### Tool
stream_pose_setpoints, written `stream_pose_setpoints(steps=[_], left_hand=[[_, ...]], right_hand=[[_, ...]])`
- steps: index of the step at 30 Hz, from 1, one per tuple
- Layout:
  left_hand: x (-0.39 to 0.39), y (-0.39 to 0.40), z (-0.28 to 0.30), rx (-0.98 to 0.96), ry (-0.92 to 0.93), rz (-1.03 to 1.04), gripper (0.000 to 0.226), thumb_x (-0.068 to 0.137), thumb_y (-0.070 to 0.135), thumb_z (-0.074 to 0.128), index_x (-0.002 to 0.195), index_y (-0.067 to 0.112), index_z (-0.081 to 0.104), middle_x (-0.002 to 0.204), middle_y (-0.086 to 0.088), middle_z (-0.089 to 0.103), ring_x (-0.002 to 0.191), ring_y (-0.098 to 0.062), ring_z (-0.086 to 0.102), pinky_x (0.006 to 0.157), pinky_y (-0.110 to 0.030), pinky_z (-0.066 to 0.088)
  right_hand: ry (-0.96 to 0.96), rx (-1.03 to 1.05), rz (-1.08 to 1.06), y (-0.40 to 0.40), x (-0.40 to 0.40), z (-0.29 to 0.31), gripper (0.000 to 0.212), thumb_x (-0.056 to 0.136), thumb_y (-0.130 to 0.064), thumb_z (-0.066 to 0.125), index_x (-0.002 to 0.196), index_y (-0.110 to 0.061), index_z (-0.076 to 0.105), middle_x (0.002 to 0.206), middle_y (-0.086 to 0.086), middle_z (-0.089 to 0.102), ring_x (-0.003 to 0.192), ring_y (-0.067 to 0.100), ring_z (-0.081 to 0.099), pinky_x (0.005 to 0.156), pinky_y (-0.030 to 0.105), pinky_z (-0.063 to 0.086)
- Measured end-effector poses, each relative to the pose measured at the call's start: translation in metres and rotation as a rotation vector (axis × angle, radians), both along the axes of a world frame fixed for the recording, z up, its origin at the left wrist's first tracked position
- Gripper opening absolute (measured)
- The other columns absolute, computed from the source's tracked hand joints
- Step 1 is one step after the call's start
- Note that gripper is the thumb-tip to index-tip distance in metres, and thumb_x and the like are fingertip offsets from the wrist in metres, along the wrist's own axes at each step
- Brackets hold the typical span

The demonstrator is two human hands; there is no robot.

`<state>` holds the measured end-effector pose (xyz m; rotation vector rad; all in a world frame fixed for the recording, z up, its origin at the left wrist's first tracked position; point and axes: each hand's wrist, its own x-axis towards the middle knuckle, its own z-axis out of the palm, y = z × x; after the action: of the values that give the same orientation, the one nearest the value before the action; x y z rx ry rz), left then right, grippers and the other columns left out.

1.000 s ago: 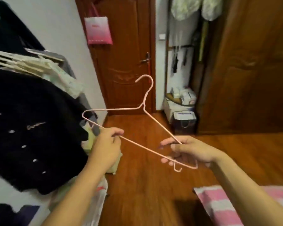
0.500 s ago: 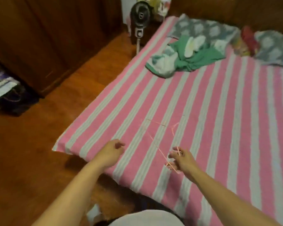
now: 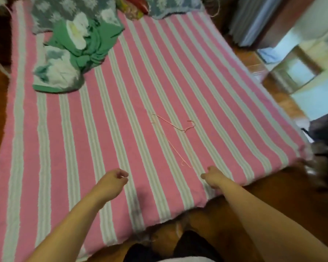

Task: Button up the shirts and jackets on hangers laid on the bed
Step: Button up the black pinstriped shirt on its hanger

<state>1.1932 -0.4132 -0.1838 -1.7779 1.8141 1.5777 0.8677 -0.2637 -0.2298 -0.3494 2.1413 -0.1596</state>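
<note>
A thin pink wire hanger (image 3: 173,138) lies flat and bare on the pink-and-white striped bed cover (image 3: 95,133), a little toward the near edge from the middle of the bed. Its hook (image 3: 190,125) curls off to the right of the frame's shoulders, and one long arm of the wire runs down toward the person, ending just short of the right hand (image 3: 213,177). The wire is so pale against the stripes that parts of it are hard to follow.

Both hands hover over the cover nearer than the hanger, and neither touches it. The right hand sits just beyond the hanger's near tip, its fingers loosely curled and holding nothing (the fingertips are partly turned away, so their exact lie is unclear). The left hand (image 3: 113,181) is further left of the hanger, well apart from it, its fingers also loosely curled around nothing, thumb and forefinger close together.

Far beyond the hanger, toward the upper left of the bed, lies a crumpled green and white garment (image 3: 74,53). Behind that is a grey blanket with white cloud shapes (image 3: 64,14), with a red and yellow item (image 3: 134,5) beside it at the head of the bed. Wooden floor (image 3: 284,195) shows to the right of the hanger, past the bed's edge.
</note>
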Motion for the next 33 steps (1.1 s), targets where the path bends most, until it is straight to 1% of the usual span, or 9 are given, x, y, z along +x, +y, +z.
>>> stream_pose_setpoints(steps=[2,6,9,12,16,20,24,29,33], left_hand=[[-0.016,-0.010,0.009,0.012,-0.009,-0.094,0.012,0.100,0.018,0.056,0.103,0.024,0.065,0.111,-0.003,0.068,0.097,-0.022,0.067,0.076,-0.031,0.049],[-0.096,-0.034,0.063,-0.063,0.092,-0.309,0.011,0.101,0.018,0.056,0.104,0.019,0.066,0.105,-0.005,0.068,0.099,-0.028,0.069,0.075,-0.032,0.050],[-0.182,-0.043,0.130,-0.227,0.268,-0.424,0.012,0.103,0.018,0.054,0.110,0.018,0.065,0.109,-0.003,0.068,0.094,-0.020,0.067,0.081,-0.035,0.050],[-0.261,-0.027,0.198,-0.328,0.481,-0.463,0.015,0.103,0.019,0.056,0.111,0.020,0.068,0.105,-0.001,0.071,0.095,-0.021,0.068,0.091,-0.049,0.056],[-0.356,0.029,0.261,-0.378,0.659,-0.555,0.016,0.103,0.012,0.055,0.107,0.012,0.070,0.100,-0.008,0.073,0.093,-0.028,0.069,0.091,-0.049,0.053],[-0.456,0.094,0.279,-0.409,0.679,-0.722,0.016,0.099,0.008,0.059,0.094,0.015,0.072,0.088,-0.006,0.076,0.084,-0.027,0.072,0.083,-0.050,0.056],[-0.568,0.155,0.260,-0.406,0.618,-0.841,0.016,0.099,0.013,0.060,0.094,0.020,0.073,0.084,0.001,0.076,0.078,-0.017,0.073,0.080,-0.046,0.058],[-0.720,0.234,0.233,-0.307,0.549,-0.881,0.015,0.100,0.014,0.059,0.097,0.019,0.072,0.087,0.000,0.076,0.078,-0.016,0.072,0.074,-0.035,0.055],[-0.817,0.299,0.231,-0.235,0.527,-0.938,0.013,0.099,0.010,0.059,0.096,0.013,0.071,0.089,-0.008,0.076,0.075,-0.019,0.069,0.069,-0.032,0.050]], right_hand=[[0.000,0.037,0.033,0.026,-0.006,0.022,0.062,0.099,-0.023,0.060,0.153,-0.007,0.034,0.152,0.017,0.042,0.134,0.035,0.047,0.106,0.036,0.043],[0.135,-0.034,-0.101,0.068,-0.071,0.084,0.058,0.098,-0.020,0.061,0.150,-0.003,0.040,0.144,0.021,0.050,0.106,0.024,0.050,0.082,0.029,0.045],[0.285,-0.138,-0.201,0.101,-0.125,0.161,0.054,0.098,-0.023,0.060,0.147,-0.007,0.045,0.138,0.017,0.055,0.112,0.029,0.058,0.094,0.038,0.049],[0.459,-0.244,-0.253,0.140,-0.170,0.237,0.048,0.097,-0.025,0.059,0.142,-0.012,0.051,0.135,0.012,0.058,0.118,0.031,0.060,0.100,0.039,0.049],[0.618,-0.242,-0.208,0.210,-0.232,0.291,0.040,0.096,-0.026,0.058,0.133,-0.012,0.055,0.119,0.012,0.066,0.089,0.023,0.061,0.074,0.034,0.045],[0.613,-0.222,-0.270,0.280,-0.311,0.311,0.046,0.101,-0.031,0.057,0.142,-0.013,0.049,0.128,0.007,0.061,0.104,0.023,0.061,0.083,0.031,0.047],[0.570,-0.259,-0.296,0.330,-0.419,0.299,0.037,0.103,-0.027,0.056,0.135,-0.008,0.055,0.091,0.001,0.059,0.069,0.013,0.050,0.058,0.026,0.037],[0.435,-0.297,-0.315,0.381,-0.540,0.267,0.042,0.102,-0.031,0.056,0.140,-0.015,0.052,0.113,0.004,0.063,0.082,0.015,0.060,0.068,0.029,0.046],[0.393,-0.367,-0.464,0.444,-0.610,0.270,0.038,0.100,-0.029,0.058,0.136,-0.018,0.055,0.091,0.002,0.066,0.068,0.013,0.057,0.060,0.026,0.044]])
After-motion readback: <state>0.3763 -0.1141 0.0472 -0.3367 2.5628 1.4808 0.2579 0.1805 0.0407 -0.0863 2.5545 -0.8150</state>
